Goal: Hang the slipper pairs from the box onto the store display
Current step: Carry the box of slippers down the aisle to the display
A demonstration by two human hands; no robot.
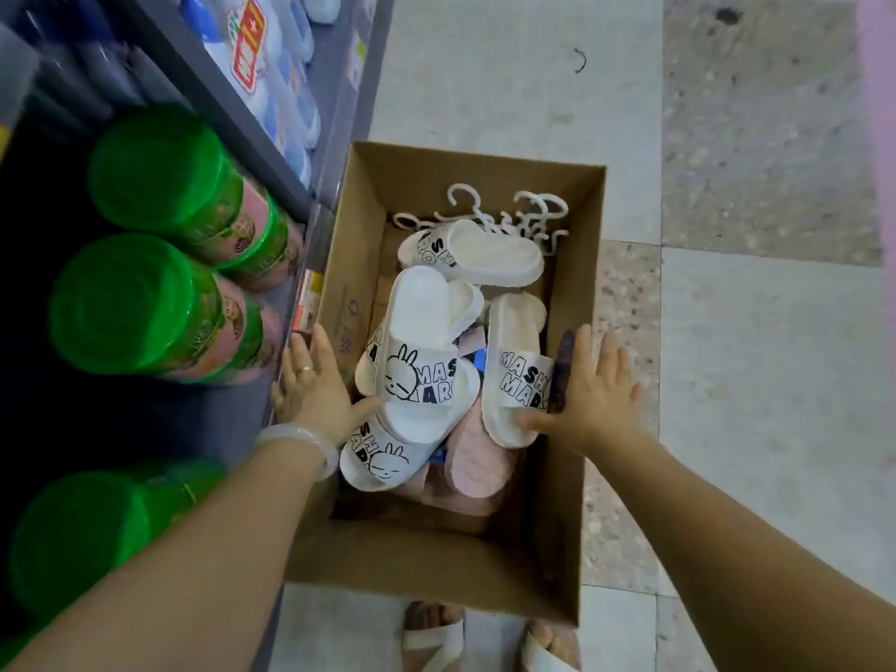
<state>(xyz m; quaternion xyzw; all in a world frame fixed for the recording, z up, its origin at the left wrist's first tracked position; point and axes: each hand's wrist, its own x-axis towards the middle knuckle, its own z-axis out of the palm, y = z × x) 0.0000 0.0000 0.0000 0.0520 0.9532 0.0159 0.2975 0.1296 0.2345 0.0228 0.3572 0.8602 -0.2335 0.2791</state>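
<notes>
An open cardboard box (436,565) stands on the floor. Inside lie several white slippers (426,341) printed with a rabbit and black letters, over pink slippers (475,463). White plastic hangers (528,211) are heaped at the far end. My left hand (315,385) straddles the box's left wall, fingers straight along the outside and thumb inside against a slipper. My right hand (596,395) sits over the right wall with fingers spread, its thumb on the heel of another white slipper (519,375).
A dark shelf on the left carries green-lidded jars (155,303), close against the box. Farther along hang blue and white slippers (286,89) on a display. A small hook (579,60) lies on the tiled floor. My sandalled feet (431,637) stand just behind the box.
</notes>
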